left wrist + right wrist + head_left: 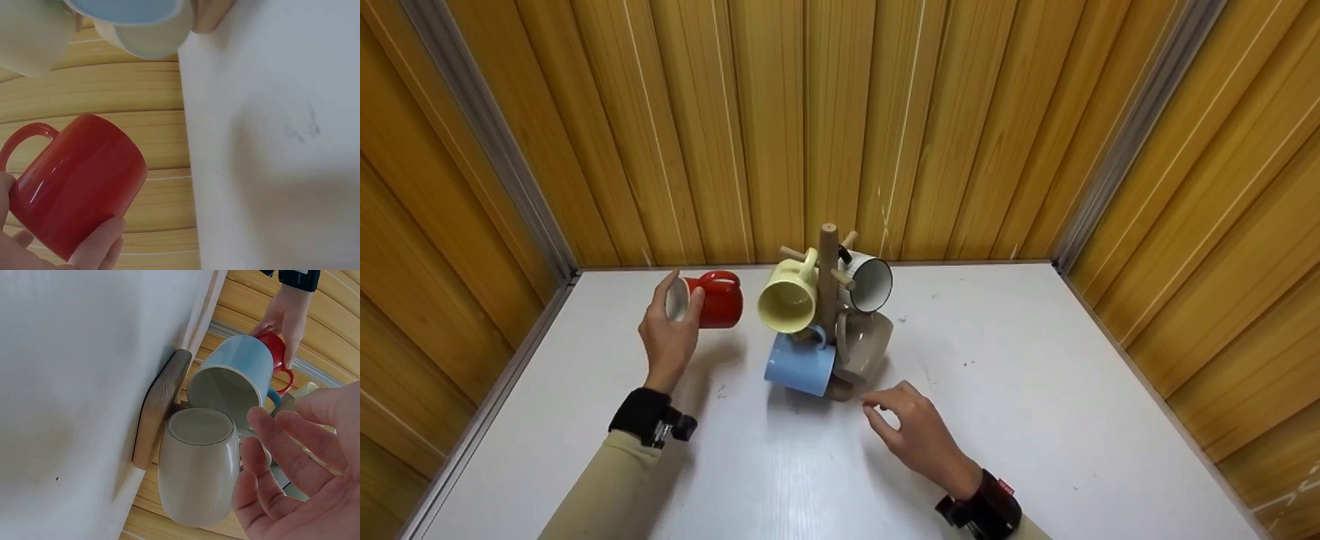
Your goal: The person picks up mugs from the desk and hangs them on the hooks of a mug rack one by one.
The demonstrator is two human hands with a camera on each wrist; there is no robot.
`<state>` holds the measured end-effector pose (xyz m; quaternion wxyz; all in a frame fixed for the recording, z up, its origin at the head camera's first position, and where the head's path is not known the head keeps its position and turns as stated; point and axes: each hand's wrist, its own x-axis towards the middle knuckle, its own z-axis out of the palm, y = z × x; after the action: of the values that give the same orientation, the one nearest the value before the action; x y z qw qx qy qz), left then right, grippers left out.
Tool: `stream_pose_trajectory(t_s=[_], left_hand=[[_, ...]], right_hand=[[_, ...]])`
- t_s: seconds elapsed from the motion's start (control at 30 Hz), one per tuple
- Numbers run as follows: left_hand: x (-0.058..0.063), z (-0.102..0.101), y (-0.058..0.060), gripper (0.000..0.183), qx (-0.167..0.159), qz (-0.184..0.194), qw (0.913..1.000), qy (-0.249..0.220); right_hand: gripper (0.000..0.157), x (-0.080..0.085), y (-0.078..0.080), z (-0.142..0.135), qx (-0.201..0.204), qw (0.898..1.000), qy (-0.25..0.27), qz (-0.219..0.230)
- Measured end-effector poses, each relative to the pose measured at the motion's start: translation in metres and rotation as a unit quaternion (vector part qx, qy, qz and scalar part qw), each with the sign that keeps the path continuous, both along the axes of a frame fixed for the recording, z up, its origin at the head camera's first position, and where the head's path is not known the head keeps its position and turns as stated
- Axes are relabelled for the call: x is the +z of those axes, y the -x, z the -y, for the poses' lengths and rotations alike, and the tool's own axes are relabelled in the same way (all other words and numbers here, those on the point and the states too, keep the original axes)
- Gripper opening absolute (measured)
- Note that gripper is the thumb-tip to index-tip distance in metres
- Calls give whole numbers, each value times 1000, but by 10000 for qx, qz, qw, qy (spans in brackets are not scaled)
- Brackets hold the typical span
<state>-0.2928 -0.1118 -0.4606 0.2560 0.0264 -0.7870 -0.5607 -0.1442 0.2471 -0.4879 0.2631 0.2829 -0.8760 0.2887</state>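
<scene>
My left hand (669, 346) holds a red mug (723, 307) by its white-lined mouth end, raised left of a wooden mug tree (828, 281). The mug lies sideways, its handle on top; in the left wrist view, fingers (100, 243) press its side. On the tree hang a yellow mug (781, 289), a white mug with a dark rim (873, 283), a blue mug (799, 366) and a grey-beige mug (870, 346). My right hand (922, 435), holding nothing, is in front of the grey-beige mug, its fingers loosely bent.
The tree's wooden base (163, 408) stands on a white table (1005, 375). Wood-look panels (840, 127) enclose the table at the back and both sides, with grey metal posts (1140, 135) at the corners. A bare peg (844, 279) points forward from the tree.
</scene>
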Motion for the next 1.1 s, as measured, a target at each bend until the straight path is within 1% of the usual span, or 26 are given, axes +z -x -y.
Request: stream_pose_trajectory(t_s=[0.1, 0.17, 0.23, 0.37, 0.53, 0.73, 0.87, 1.1], left_hand=[[7, 3, -19, 54, -275, 330, 9984, -362], [13, 3, -31, 56, -470, 536, 9953, -652], [18, 3, -42, 57, -651, 655, 9914, -925], [25, -1, -61, 59, -879, 625, 9864, -1241], [28, -6, -80, 58, -964, 509, 9838, -1426], [30, -14, -97, 55, -1041, 601, 9808, -1539], [32, -22, -104, 53, -1136, 613, 9800, -1516], [34, -29, -113, 51, -1225, 520, 9790, -1544]], right_hand=[[13, 1, 1, 2, 60, 10000, -18, 20], [12, 2, 2, 3, 87, 10000, -35, 10], [11, 3, 3, 4, 101, 9999, -34, 14], [14, 4, 4, 9, 162, 9999, 18, 50], [18, 4, 5, 15, 346, 9994, 62, -18], [18, 6, 7, 21, 469, 9988, 90, -78], [20, 11, 9, 23, 484, 9988, 111, -34], [33, 18, 11, 27, 475, 9986, 213, 130]])
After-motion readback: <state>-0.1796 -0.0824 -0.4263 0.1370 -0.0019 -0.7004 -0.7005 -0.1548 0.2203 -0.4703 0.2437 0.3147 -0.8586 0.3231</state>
